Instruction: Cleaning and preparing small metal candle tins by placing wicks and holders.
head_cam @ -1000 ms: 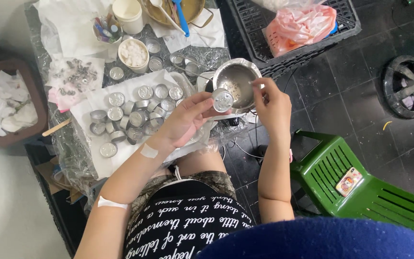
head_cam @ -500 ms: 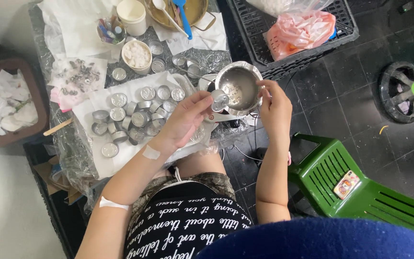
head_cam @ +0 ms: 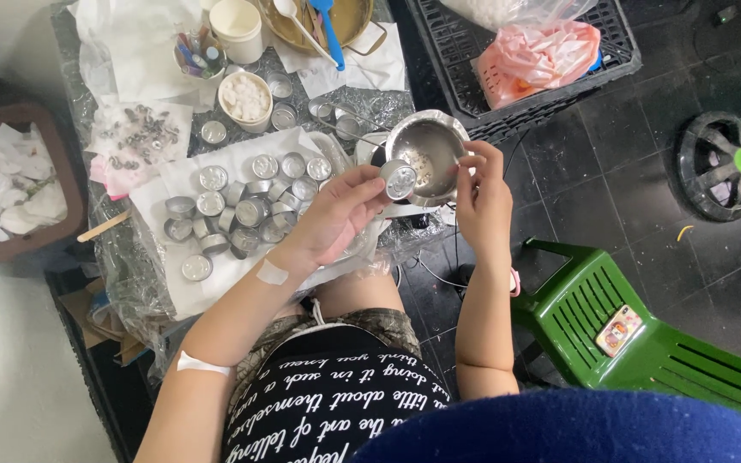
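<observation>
Both hands have shifted slightly left since earlier. At frame centre, left hand [head_cam: 336, 214] pinches a small tin cup [head_cam: 400, 179] beside the steel bowl [head_cam: 429, 150]. Right hand [head_cam: 482, 193] fingers curl at the bowl's rim; its hold is unclear. More cups [head_cam: 246, 206] crowd the counter [head_cam: 113, 249].

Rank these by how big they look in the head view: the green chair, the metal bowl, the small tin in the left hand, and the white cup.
1. Green chair, largest by far.
2. Metal bowl.
3. White cup, partly cut off at the top edge, so its rank is unsure.
4. Small tin, held in the left hand, smallest.
</observation>
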